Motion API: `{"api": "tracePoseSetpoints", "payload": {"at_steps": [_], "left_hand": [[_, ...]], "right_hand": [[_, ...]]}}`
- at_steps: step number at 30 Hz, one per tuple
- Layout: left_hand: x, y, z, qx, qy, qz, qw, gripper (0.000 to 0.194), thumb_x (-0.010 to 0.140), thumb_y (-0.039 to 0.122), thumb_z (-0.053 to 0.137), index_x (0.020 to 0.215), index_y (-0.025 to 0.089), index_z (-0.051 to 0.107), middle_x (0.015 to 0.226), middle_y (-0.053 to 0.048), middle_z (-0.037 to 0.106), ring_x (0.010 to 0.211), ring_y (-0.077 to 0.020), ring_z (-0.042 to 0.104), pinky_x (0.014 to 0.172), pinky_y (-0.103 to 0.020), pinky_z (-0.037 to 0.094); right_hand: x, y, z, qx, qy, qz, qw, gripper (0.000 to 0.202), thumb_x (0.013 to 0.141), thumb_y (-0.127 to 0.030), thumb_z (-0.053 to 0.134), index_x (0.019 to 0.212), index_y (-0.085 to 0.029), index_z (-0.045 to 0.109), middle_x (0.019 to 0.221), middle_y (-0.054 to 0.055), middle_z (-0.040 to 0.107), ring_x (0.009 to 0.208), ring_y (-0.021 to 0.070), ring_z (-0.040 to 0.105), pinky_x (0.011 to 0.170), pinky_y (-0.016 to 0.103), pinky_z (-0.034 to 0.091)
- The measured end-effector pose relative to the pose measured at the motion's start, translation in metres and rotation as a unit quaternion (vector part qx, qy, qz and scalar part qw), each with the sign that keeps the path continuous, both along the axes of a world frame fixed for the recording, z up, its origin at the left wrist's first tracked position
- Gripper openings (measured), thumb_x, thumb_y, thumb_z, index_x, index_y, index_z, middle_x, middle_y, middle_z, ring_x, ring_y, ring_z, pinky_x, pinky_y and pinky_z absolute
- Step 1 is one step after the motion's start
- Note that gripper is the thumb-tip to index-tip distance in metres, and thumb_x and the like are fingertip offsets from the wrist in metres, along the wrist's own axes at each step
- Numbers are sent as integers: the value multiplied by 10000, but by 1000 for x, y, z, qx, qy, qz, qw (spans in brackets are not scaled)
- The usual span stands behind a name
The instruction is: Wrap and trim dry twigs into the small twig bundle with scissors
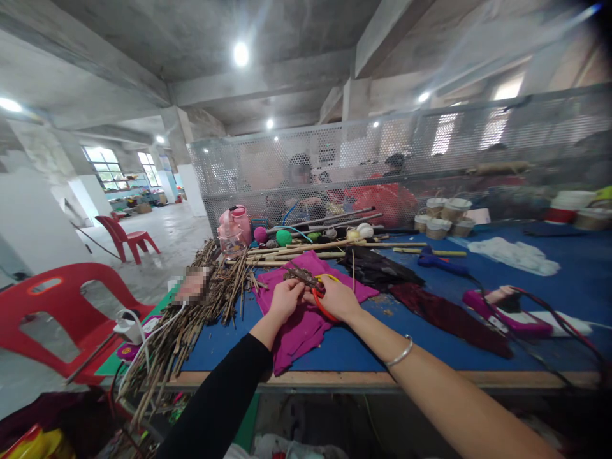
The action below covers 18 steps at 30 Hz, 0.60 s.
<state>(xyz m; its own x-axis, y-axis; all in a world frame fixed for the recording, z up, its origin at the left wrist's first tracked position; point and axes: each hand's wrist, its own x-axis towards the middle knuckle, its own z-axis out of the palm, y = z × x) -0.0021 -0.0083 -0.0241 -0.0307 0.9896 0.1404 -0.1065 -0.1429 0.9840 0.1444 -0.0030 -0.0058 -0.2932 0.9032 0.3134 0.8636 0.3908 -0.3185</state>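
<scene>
Ref = purple cloth (299, 347). Twigs (302, 274) over its middle; can't tell if touching it. Left hand (285, 301) pinching twigs. Right hand (340, 298) closed round red-and-yellow tool (323, 307), right at the twigs. Stick pile (224, 287) left of cloth, dark red fabric (449, 319) right, pink jug (234, 228) behind-left.

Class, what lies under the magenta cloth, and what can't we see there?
The blue tabletop shows around the near part of the magenta cloth, so it evidently runs underneath. Anything else beneath is covered and cannot be seen.
</scene>
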Motion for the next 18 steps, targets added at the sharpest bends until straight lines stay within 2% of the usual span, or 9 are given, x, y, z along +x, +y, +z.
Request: {"api": "tracePoseSetpoints", "payload": {"at_steps": [5,11,18], "left_hand": [[-1,2,-3,14,4,4,1000,207,675,309,592,701,106,628,551,-15,596,408,-64,445,419,-178,349],[-2,5,-6,-3,-9,-4,1000,231,683,306,602,781,101,643,657,-44,637,448,-65,494,443,-173,390],[-2,8,-8,-23,-30,-2,999,218,699,302,601,805,112,616,703,-51,637,501,-75,547,454,-165,418]], "right_hand": [[-1,-1,2,-22,-8,-12,1000,510,712,-623,471,1016,-220,538,939,68,641,890,232,596,702,286,406],[2,3,-1,-20,-23,-18,999,544,700,-695,406,899,-212,554,875,80,659,812,237,619,642,281,403],[2,4,-1,-23,-41,-30,998,546,712,-687,399,921,-209,561,876,85,661,814,248,624,646,285,414]]}}
